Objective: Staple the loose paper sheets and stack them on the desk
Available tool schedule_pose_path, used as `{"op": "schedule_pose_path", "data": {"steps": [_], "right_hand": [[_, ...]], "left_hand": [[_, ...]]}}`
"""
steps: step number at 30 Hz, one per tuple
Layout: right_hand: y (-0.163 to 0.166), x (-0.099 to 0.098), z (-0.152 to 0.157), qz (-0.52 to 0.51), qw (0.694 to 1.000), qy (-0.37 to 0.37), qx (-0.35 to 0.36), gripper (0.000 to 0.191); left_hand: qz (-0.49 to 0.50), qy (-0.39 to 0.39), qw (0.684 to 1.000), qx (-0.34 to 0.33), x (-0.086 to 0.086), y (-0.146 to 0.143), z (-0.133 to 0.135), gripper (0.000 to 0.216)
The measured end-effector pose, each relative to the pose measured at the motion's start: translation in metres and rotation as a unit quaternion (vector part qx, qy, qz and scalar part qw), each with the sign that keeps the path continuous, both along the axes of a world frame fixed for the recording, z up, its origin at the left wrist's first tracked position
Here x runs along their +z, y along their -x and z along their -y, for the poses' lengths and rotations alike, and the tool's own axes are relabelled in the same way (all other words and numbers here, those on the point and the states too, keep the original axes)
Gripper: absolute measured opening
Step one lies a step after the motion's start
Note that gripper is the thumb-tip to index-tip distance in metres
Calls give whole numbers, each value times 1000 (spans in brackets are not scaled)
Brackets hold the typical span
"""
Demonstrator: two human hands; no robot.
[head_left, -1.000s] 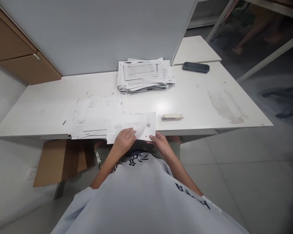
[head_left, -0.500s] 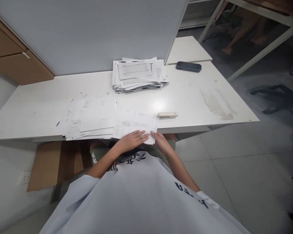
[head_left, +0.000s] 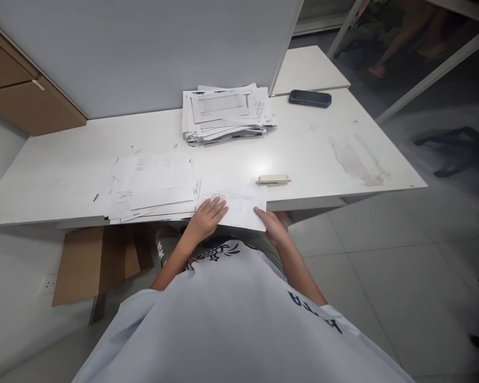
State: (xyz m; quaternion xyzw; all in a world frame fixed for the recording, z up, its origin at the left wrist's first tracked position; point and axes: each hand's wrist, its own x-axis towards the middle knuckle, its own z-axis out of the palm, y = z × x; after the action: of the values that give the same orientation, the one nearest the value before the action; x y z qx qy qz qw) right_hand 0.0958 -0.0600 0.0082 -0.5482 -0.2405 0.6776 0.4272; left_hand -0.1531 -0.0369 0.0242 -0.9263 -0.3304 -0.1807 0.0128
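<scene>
A printed paper sheet (head_left: 239,207) with a small oval stamp lies at the desk's front edge, its lower part overhanging toward my lap. My left hand (head_left: 206,219) rests on its left part, fingers stretched out and flat. The sheet's right edge is pinched between the thumb and fingers of my right hand (head_left: 273,227); the fingers are mostly hidden underneath. Left of it, and partly touching it, is a loose pile of papers (head_left: 159,183). Just beyond the sheet lies a slim cream-coloured hand tool (head_left: 274,179) with a metal tip.
A thick stack of papers (head_left: 223,114) stands against the grey partition (head_left: 175,48) on the white desk (head_left: 59,165). A dark phone (head_left: 310,98) lies at the back right. Below the desk is a cardboard box (head_left: 80,260). Another person's leg (head_left: 395,50) shows far right.
The sheet has shifted slightly right, with my right hand on its edge. My left hand has moved left across it, away from the right hand. The view has tilted a little.
</scene>
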Motion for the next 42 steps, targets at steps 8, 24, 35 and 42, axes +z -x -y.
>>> {"op": "schedule_pose_path", "data": {"steps": [8, 24, 35, 42], "right_hand": [[-9, -16, 4, 21, 1000, 0, -11, 46], [-8, -9, 3, -22, 995, -36, -89, 40], [-5, 8, -15, -12, 994, -60, -87, 41], [-17, 17, -35, 74, 990, -78, -89, 45]], "left_hand": [[16, 33, 998, 54, -12, 20, 16, 56], [47, 11, 998, 36, -21, 11, 13, 67], [115, -13, 989, 93, -20, 10, 26, 66], [152, -12, 974, 165, -30, -14, 26, 66]]}}
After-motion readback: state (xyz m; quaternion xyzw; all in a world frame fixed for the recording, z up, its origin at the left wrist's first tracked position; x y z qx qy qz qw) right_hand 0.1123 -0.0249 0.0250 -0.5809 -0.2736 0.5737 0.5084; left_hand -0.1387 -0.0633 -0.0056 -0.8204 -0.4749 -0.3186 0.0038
